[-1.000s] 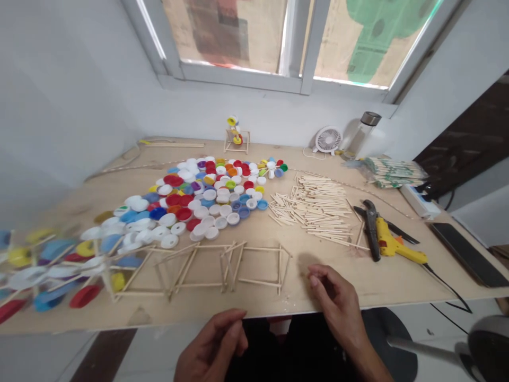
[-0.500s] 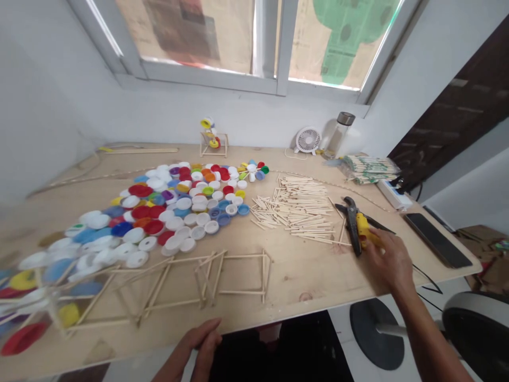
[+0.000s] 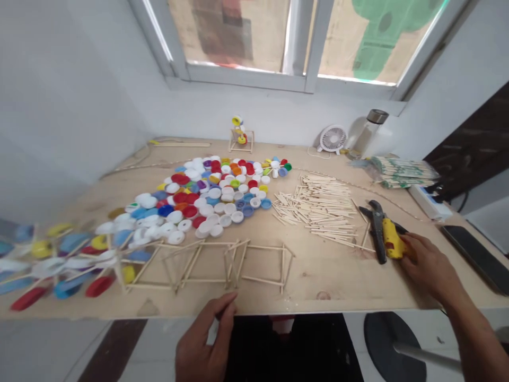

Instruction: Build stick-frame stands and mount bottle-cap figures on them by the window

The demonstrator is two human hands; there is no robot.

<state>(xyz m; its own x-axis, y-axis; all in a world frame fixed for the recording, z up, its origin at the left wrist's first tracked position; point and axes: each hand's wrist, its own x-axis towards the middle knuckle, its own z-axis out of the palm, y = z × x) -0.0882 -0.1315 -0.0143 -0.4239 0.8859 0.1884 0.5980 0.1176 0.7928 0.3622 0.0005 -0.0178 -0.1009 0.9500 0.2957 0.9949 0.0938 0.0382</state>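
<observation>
My right hand is closed round the rear of a yellow glue gun lying at the right of the table. Beside its nose rests a black-handled cutter. My left hand is at the table's front edge, thumb and forefinger tips drawn together; I cannot make out anything between them. Just beyond it stand joined stick frames in a row. Farther left are models of sticks and bottle caps, blurred. A heap of cut sticks lies left of the cutter.
Many coloured bottle caps spread over the table's left half. At the back stand a small cap-and-stick model, a white fan and a glass bottle. Bagged sticks, a power strip and a phone line the right.
The view has swung left, so the table's contents appear farther right. My left hand has come up into fuller view at the front edge. My right hand stays on the glue gun.
</observation>
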